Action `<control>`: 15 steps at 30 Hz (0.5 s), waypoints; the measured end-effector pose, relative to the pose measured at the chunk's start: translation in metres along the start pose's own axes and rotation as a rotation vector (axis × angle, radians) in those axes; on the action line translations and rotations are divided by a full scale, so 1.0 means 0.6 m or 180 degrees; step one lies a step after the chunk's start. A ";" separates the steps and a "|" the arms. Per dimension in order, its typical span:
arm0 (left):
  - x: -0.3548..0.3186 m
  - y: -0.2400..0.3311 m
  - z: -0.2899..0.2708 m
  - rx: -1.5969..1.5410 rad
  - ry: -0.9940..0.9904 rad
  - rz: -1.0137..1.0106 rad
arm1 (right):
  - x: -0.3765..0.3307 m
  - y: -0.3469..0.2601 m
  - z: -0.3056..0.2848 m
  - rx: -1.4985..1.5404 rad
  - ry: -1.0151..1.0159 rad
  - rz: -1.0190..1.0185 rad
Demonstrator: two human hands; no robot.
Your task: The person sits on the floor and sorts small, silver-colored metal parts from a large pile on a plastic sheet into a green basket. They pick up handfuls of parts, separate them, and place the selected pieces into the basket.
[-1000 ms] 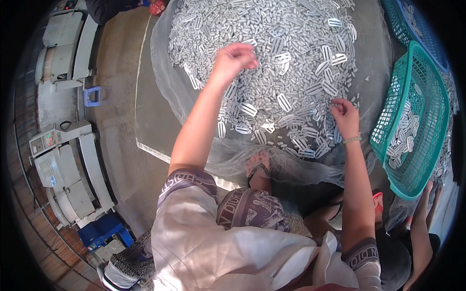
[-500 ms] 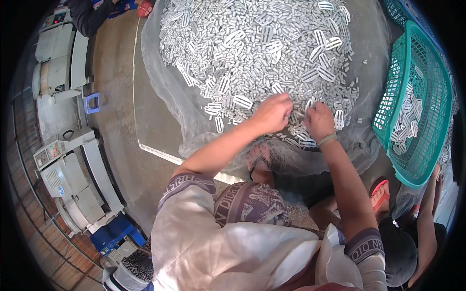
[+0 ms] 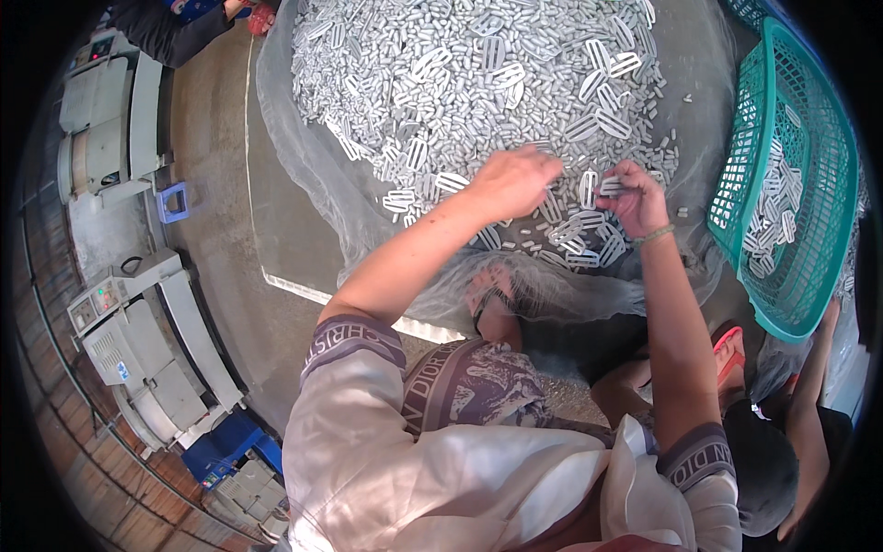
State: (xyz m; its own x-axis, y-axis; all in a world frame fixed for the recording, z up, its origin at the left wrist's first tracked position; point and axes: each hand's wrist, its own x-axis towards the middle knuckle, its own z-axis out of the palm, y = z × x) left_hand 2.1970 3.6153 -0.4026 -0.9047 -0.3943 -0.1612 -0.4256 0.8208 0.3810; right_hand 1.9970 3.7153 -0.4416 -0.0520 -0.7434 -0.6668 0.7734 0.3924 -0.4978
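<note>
A big heap of small silver pellets (image 3: 441, 101) with flat slotted metal buckles mixed in lies on a sheer mesh cloth (image 3: 317, 179). My left hand (image 3: 520, 182) is at the heap's near edge, fingers bent and closed; what they pinch, if anything, is hidden. My right hand (image 3: 641, 204) is turned partly palm up, thumb and fingers closed on a slotted buckle (image 3: 610, 187). Beside it another slotted buckle (image 3: 588, 189) lies on the heap. Several loose buckles (image 3: 581, 241) are gathered on the cloth just below my hands.
A green plastic basket (image 3: 814, 308) holding slotted buckles stands at the right. Grey-white machines (image 3: 138, 294) line the left side, near a small purple stool (image 3: 172, 202). Another person's arm (image 3: 807, 432) shows at lower right; a person's dark sleeve (image 3: 147, 32) is at upper left.
My right hand has moved right and turned, now showing a slotted buckle between its fingers. My left hand has shifted a little left and away from me. The whole view has shifted slightly.
</note>
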 end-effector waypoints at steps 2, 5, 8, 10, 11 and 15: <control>-0.003 0.013 0.028 0.0064 -0.0413 0.0143 | 0.007 0.006 -0.009 -0.0013 0.0154 0.0226; -0.012 0.015 0.071 0.0195 -0.0416 0.0197 | 0.023 0.019 -0.007 -0.1334 0.0220 0.0203; -0.017 0.011 0.079 -0.0026 -0.0027 0.0182 | 0.016 0.034 0.007 -0.4023 0.0736 -0.0683; -0.022 0.007 0.074 -0.0401 0.0319 0.0176 | -0.009 0.030 0.046 -0.5173 0.1050 -0.0964; -0.020 0.010 0.068 -0.0724 0.0018 -0.0062 | -0.007 0.037 0.041 -0.5314 0.1075 -0.0930; -0.021 0.037 0.071 -0.1499 -0.0583 -0.0771 | 0.007 0.048 0.024 -0.5150 0.0909 -0.0979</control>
State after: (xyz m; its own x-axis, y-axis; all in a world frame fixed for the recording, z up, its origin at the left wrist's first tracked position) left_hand 2.1979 3.6564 -0.4311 -0.7882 -0.4361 -0.4342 -0.6058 0.4258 0.6721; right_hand 2.0282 3.7158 -0.4511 -0.3144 -0.8491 -0.4245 -0.6831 0.5129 -0.5200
